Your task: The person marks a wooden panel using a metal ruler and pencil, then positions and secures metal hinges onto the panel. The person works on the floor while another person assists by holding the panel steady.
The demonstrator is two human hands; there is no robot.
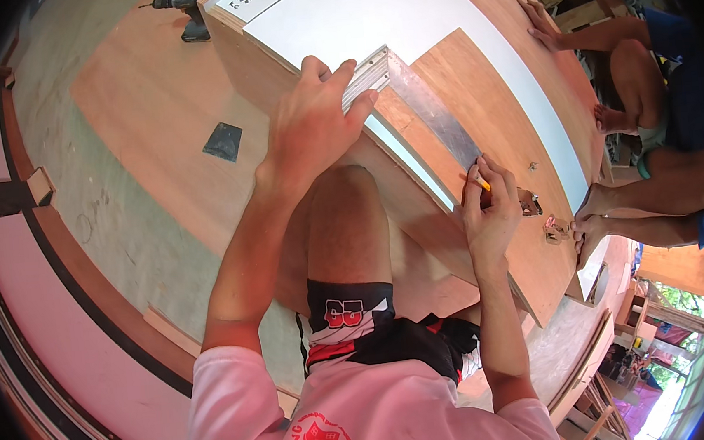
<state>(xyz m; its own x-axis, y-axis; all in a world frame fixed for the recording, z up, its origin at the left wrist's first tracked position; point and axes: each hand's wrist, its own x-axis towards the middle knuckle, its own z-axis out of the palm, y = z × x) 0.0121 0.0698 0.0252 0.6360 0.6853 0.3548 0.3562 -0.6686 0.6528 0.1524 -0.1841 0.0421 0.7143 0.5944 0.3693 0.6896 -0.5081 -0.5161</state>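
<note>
Two bare hands work over a plywood panel (474, 86) that runs from the lower right of the frame up toward the upper middle. Nearest, at the lower middle, the person's knee sits just under the panel's near edge, between the two forearms.

At right of centre, the right hand (490, 209) is curled almost closed around a yellow pencil (483, 183), pinched between thumb and fingertips, its tip on the wood at the lower end of a steel try square (421, 103). The square's long blade lies on the panel and runs diagonally from the pencil up and to the left toward the square's corner, so the pencil sits right at the blade's edge, and the blade's long axis leads straight away from it toward the other hand.

Further up, at the upper middle, the left hand (312, 128) lies spread over the square's thick stock, fingers loosely bent and pressing it against the panel's near edge; it grips nothing closed, only bears down. This hand is the nearer to the square's corner.

Beyond, a white board (369, 12) lies on the panel. A small metal hinge (530, 203) rests just right of the pencil hand. At far right another person's hands rest on the panel's far edge. At upper left, a cordless drill (182, 8) stands on a floor sheet.
</note>
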